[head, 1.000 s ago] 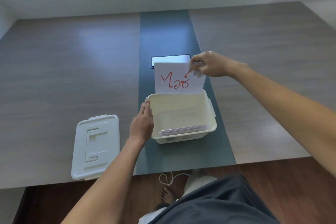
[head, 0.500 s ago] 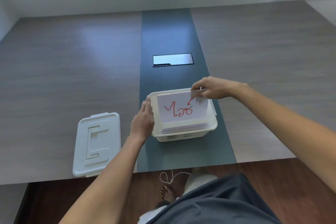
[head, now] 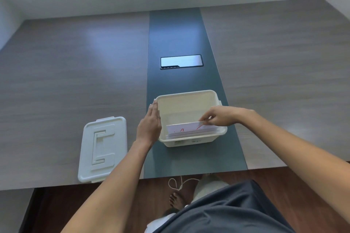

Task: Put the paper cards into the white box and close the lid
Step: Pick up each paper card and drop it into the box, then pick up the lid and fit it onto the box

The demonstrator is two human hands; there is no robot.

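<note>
The white box (head: 187, 98) stands open on the dark strip down the middle of the table. Inside it, against the near wall, several paper cards lean together; the front card (head: 186, 127) is white with red writing. My right hand (head: 220, 116) reaches over the box and pinches that card's top right corner. My left hand (head: 150, 124) lies flat against the outside of the box's left wall, fingers together. The white lid (head: 103, 148) lies flat on the table, to the left of the box and apart from it.
A black rectangular panel (head: 181, 61) is set into the dark strip beyond the box. The table's near edge (head: 56, 185) runs just below the lid. Under it are a wooden floor, a white cord (head: 177, 183) and a bare foot.
My right hand has lowered the red-lettered card from above the box's far rim down into the box, against the other cards at the near wall. My left hand stayed on the box's side.
</note>
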